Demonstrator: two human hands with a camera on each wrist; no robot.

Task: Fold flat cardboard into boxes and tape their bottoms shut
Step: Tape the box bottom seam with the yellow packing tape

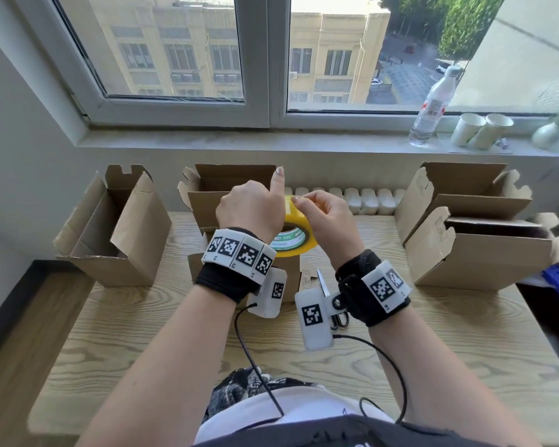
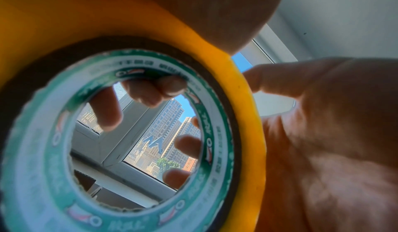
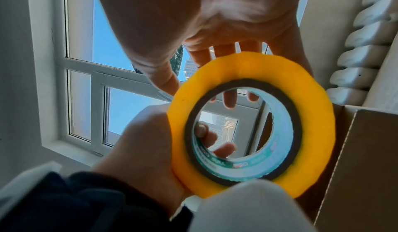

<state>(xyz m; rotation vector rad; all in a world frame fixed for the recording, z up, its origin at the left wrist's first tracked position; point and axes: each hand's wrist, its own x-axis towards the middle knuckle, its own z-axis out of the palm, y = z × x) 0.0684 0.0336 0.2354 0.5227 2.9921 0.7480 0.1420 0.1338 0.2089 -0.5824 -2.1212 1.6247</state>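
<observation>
While gripping the tape roll (image 1: 296, 232) through its stiff core, the left hand (image 1: 249, 208) is steadying it; the right hand (image 1: 328, 214) fingers are pinching its slippery rim, likely seeking the end.

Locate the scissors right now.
Head view: the scissors lie on the wooden table just right of centre, mostly hidden under the right wrist, beside the small box below the raised tape roll.

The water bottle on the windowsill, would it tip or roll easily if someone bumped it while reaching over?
Probably yes. The water bottle is tall and narrow on a small base, so a knock would likely topple it. It looks like thin clear plastic, so likely light. Its round body would probably roll along the windowsill.
</observation>
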